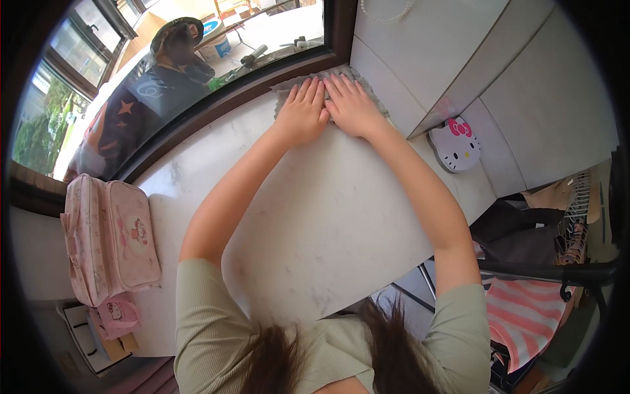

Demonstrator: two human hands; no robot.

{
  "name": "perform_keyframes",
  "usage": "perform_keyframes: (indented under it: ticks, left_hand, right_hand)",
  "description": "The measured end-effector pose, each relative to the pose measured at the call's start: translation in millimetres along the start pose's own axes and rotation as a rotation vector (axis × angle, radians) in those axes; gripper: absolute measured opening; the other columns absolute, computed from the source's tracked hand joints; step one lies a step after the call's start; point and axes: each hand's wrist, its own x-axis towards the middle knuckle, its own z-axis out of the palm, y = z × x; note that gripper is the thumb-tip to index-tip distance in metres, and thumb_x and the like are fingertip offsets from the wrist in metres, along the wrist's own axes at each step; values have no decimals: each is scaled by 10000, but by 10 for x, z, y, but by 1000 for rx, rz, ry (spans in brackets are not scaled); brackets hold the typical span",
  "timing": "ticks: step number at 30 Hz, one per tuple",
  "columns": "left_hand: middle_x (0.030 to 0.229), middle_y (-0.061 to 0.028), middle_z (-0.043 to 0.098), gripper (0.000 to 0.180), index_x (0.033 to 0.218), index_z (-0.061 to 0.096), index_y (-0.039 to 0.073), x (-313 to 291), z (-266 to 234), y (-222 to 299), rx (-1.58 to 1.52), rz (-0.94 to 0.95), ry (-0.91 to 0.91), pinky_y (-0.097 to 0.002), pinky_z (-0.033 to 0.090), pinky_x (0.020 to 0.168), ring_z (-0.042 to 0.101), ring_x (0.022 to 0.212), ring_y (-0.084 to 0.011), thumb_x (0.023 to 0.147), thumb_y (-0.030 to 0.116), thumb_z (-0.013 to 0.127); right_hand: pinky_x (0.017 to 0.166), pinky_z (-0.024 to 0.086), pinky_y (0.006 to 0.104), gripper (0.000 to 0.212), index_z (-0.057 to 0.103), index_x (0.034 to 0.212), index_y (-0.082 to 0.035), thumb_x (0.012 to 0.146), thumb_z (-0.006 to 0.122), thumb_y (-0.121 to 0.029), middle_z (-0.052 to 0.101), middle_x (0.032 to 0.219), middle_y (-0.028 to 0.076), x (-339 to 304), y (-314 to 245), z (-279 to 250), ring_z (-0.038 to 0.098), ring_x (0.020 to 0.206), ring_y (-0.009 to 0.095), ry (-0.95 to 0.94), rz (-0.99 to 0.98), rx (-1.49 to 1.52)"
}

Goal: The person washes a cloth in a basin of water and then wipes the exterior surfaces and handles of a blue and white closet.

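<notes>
Head view looks down on both my arms stretched across the white marble counter (341,217) to its far edge by the window frame (216,105). My left hand (302,115) and right hand (352,108) lie side by side, thumbs touching, palms flat and fingers spread on a grey cloth (283,90). Neither hand grips it; they press it down against the stone. The cloth sits in the far corner, where the counter meets the window frame and the white cabinet (420,59), and most of it is hidden under my hands.

To wipe well here, I judge I should keep both palms flat so the cloth stays spread, press evenly, and keep its edge tight along the frame so the seam gets cleaned. I should mind the cat-face mat (456,144) leaning at the cabinet foot just to my right, and the pink pouches (111,240) at the left edge, well apart from my hands.
</notes>
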Motion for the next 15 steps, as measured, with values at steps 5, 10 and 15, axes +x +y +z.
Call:
perform_keyframes:
  ticks: [5, 10, 15]
  left_hand:
    - [1463, -207, 232, 580, 1392, 243, -43, -143, -30, 343, 0, 45, -66, -459, 146, 1113, 186, 1376, -327, 924, 292, 317]
    - [1451, -246, 231, 597, 1373, 244, -93, -478, -136, 935, -65, 184, -48, -473, 120, 1115, 182, 1372, -352, 900, 261, 328]
    - [1440, -259, 241, 626, 1364, 245, -111, -907, -275, 1447, -126, 307, -40, -499, 119, 1108, 174, 1370, -372, 878, 268, 356]
  right_hand:
    - [1104, 195, 443, 531, 292, 1394, -13, 945, 324, -294, 268, 1458, 168, -461, -61, -123, 227, 1362, 303, -12, 54, -28]
    - [1111, 172, 445, 554, 303, 1381, 7, 919, 388, -285, 282, 1449, 176, -1261, -218, -415, 235, 1357, 313, 20, 116, -13]
    - [1102, 136, 502, 570, 289, 1391, 2, 910, 404, -282, 271, 1456, 174, -2034, -581, -736, 216, 1364, 310, -10, 210, -64]
